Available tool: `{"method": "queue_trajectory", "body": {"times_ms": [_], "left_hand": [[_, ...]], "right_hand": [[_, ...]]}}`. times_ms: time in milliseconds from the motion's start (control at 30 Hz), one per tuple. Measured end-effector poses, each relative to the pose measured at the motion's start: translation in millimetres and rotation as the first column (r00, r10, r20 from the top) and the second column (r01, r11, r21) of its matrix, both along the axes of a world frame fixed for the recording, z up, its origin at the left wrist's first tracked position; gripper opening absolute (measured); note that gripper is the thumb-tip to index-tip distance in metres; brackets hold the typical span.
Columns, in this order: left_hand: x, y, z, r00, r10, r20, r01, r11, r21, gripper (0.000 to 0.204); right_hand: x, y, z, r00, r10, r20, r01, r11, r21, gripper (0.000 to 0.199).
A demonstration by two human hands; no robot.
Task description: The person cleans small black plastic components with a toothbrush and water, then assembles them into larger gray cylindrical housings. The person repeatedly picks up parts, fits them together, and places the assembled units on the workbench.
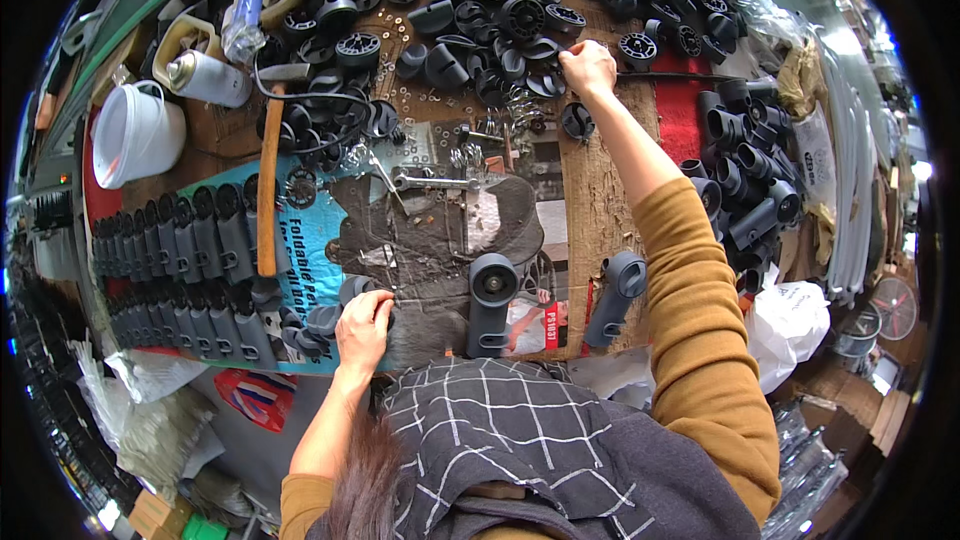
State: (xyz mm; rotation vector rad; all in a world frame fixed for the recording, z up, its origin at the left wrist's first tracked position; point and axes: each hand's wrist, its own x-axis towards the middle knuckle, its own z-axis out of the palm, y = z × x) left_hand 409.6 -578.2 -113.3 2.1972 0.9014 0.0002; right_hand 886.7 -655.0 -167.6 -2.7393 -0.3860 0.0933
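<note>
I saw my left hand (pixel 362 325) pinching a dark grey plastic wheel bracket (pixel 352 290) at the bench's near edge, beside a blue printed cardboard sheet (pixel 310 230); my right hand (pixel 588 68) closed on black round plastic wheels (pixel 545 80) at the far edge.

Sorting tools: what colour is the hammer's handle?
Brown wood, the hammer handle, seen in the head view.

Dark grey plastic bracket piece (pixel 352 292): rounded hollow part, lying at the near edge of the surface on a blue printed sheet, just right of a row of like pieces. The left hand (pixel 364 328) closes over it from the near side, covering most of it.

Black plastic wheels (pixel 520 50): round, ribbed discs piled loosely at the far side of the surface. The right hand (pixel 588 70) rests its fingertips on the pile's right edge; the exact part gripped cannot be determined.
</note>
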Motion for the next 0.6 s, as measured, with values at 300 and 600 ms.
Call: {"method": "queue_trajectory", "body": {"times_ms": [300, 600], "left_hand": [[56, -5, 20, 0.986, -0.056, 0.155, 0.070, 0.994, -0.087, 0.032], [51, 1, -1, 0.990, 0.142, 0.003, -0.127, 0.889, -0.440, 0.026]], "right_hand": [[-103, -53, 62, 0.575, 0.679, 0.456, -0.811, 0.545, 0.211, 0.014], [-89, -19, 22, 0.961, 0.217, 0.170, -0.233, 0.969, 0.079, 0.033]]}}
